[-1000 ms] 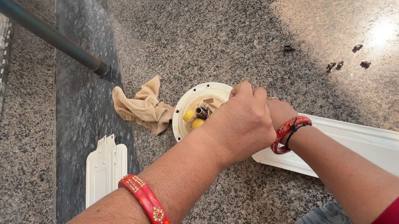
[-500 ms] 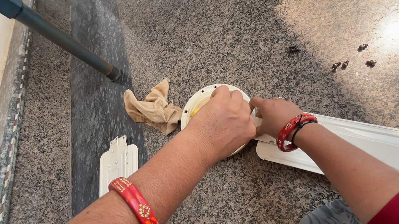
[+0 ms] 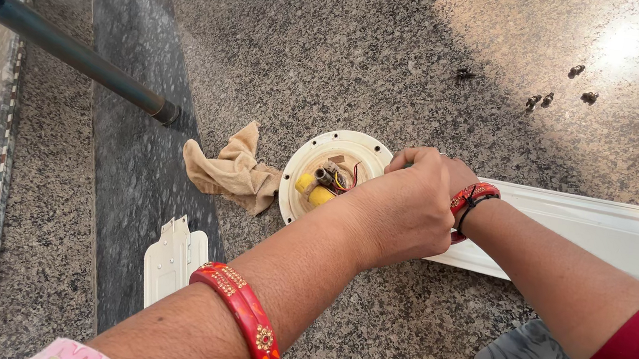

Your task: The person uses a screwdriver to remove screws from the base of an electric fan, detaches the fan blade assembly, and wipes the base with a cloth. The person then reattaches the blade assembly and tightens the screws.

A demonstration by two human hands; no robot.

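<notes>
A white round housing [image 3: 314, 158] lies open-side up on the speckled granite floor, with yellow parts and coloured wires [image 3: 324, 186] showing inside it. A long white blade [image 3: 606, 239] runs from it to the right. My left hand [image 3: 403, 213] is closed over the housing's right rim, where the blade joins it. My right hand [image 3: 449, 172] lies just behind it, fingers curled at the same joint and mostly hidden by the left hand. Both wrists wear red bangles.
A crumpled beige cloth [image 3: 232, 171] lies left of the housing. A dark blue pole [image 3: 60, 48] slants in from the upper left. A white plastic bracket [image 3: 173, 255] rests on the darker stone strip. Several small dark screws [image 3: 551, 96] lie at the far right.
My left hand, which covered the housing half a second ago, has drawn back to the right rim, so the yellow parts and wires show again. The right hand has stayed at the joint.
</notes>
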